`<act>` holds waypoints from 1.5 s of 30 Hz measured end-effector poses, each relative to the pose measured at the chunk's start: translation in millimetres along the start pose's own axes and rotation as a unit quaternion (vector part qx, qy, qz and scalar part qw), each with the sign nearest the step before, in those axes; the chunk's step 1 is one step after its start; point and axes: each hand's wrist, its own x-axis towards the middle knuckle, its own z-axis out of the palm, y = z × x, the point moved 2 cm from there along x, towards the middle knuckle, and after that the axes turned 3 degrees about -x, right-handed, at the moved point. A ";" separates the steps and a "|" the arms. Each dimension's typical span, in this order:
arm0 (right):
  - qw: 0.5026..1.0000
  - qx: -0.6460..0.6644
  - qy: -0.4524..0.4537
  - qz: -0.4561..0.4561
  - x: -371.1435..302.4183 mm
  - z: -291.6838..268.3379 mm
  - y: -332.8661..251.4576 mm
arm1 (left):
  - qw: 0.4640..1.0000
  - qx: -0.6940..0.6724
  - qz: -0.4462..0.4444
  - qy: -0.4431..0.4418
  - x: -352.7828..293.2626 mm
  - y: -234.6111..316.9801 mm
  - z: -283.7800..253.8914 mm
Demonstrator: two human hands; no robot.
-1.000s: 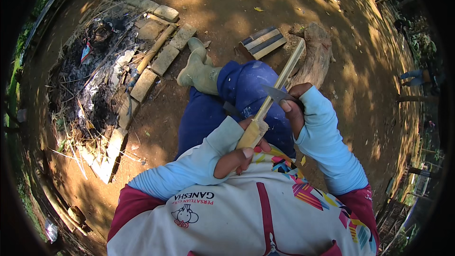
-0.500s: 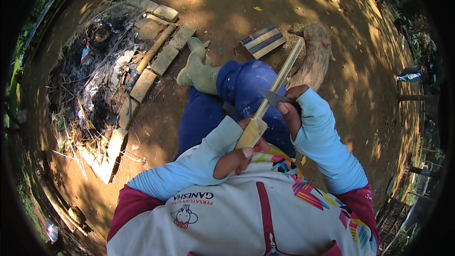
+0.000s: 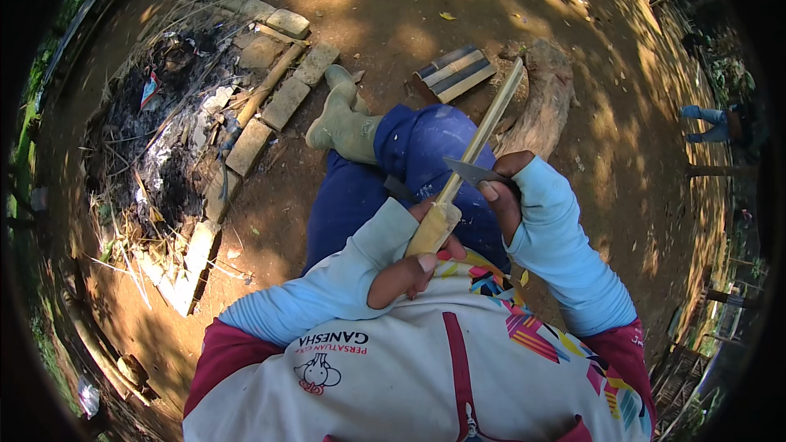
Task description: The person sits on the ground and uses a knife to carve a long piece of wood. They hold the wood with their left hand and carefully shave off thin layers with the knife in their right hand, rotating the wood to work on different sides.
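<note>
My left hand point(image 3: 403, 274) is closed around the thick, block-like end of a pale wooden stick point(image 3: 485, 133), which looks carved and narrows to a long thin blade shape pointing up and to the right. In my right hand point(image 3: 509, 195) is a knife point(image 3: 473, 170), its handle mostly hidden by my fingers. The knife's grey blade lies across the stick's middle, above my left hand; whether its edge bites the wood, I cannot tell. The stick passes over my blue-trousered leg point(image 3: 446, 135).
A fire pit point(image 3: 176, 135) of ash and burnt scraps, edged with bricks point(image 3: 286, 105), lies on the left. Beyond my knees are a dark-and-light striped wooden block point(image 3: 455, 74) and a log point(image 3: 546, 98). A person's legs point(image 3: 708, 124) show at far right.
The stick's tip has shifted slightly upward, and the knife has barely moved along it. At the far right, the distant person's legs have changed position.
</note>
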 end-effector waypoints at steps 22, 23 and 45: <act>0.998 -0.008 -0.043 -0.048 -5.2 0.7 0.1 | 0.994 0.099 -0.006 0.039 0.1 12.4 8.7; 0.999 -0.002 -0.030 -0.036 -3.9 -0.4 -0.6 | 0.994 0.104 -0.009 0.032 0.0 10.4 7.8; 0.999 0.012 -0.027 -0.025 -6.1 -5.3 -1.2 | 0.979 0.182 0.057 0.074 1.3 4.0 6.9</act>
